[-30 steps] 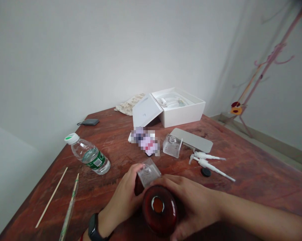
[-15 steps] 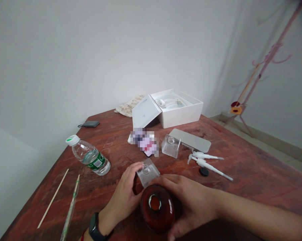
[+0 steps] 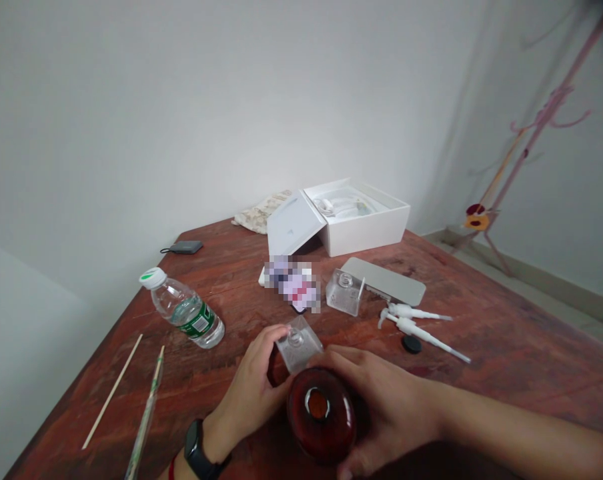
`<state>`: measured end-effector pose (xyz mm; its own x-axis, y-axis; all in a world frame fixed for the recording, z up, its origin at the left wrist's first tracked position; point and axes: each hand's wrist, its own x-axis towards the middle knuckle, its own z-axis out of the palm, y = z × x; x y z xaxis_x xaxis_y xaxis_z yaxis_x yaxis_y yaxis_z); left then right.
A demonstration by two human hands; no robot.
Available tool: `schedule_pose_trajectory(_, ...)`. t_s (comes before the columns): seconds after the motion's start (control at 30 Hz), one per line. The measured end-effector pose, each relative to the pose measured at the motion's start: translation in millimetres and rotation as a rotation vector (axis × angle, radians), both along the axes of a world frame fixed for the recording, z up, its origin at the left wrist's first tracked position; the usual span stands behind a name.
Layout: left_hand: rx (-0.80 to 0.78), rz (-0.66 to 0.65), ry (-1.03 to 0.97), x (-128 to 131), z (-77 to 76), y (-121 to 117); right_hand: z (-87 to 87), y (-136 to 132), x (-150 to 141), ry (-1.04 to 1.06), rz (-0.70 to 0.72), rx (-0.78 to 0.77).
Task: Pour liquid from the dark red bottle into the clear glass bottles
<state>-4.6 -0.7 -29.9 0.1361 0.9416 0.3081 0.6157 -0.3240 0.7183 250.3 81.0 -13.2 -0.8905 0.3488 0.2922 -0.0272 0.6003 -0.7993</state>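
The left hand grasps the clear bracket, just far-left of the brown bottle; the right hand clasps the bottle.

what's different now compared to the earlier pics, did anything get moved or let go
Nothing visibly changed on the table; only the whole view shifts slightly. The right hand is still around the brown bottle, and the left hand still has its fingers at the edge of the clear plastic piece. The water bottle, white pumps and open white box stayed put.
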Motion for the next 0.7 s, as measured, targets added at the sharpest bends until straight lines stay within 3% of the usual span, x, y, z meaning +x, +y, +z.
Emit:
schedule_pose_trajectory(0.2, -0.012, 0.036, 0.009, 0.4, -0.7, 0.4, -6.9, -5.6, 1.1, 0.176, 0.014, 0.018)
schedule_pose_trajectory(0.3, -0.001, 0.035, -0.013, 3.0, -1.8, -0.7, -1.2, -10.0, 3.8, 0.177, -0.058, -0.090)
schedule_pose_trajectory(0.4, 0.012, 0.036, -0.070, 6.1, -4.2, -1.9, 6.3, -11.0, 7.5, 0.236, -0.145, -0.101)
schedule_pose_trajectory(0.53, 0.096, 0.034, -0.093, 7.9, -5.6, -2.1, 10.0, -1.1, 13.7, 0.279, -0.278, 0.012)
schedule_pose_trajectory(0.7, 0.219, 0.079, -0.069, 8.1, -1.6, -2.9, 3.1, 19.8, 21.7, 0.190, -0.554, 0.233)
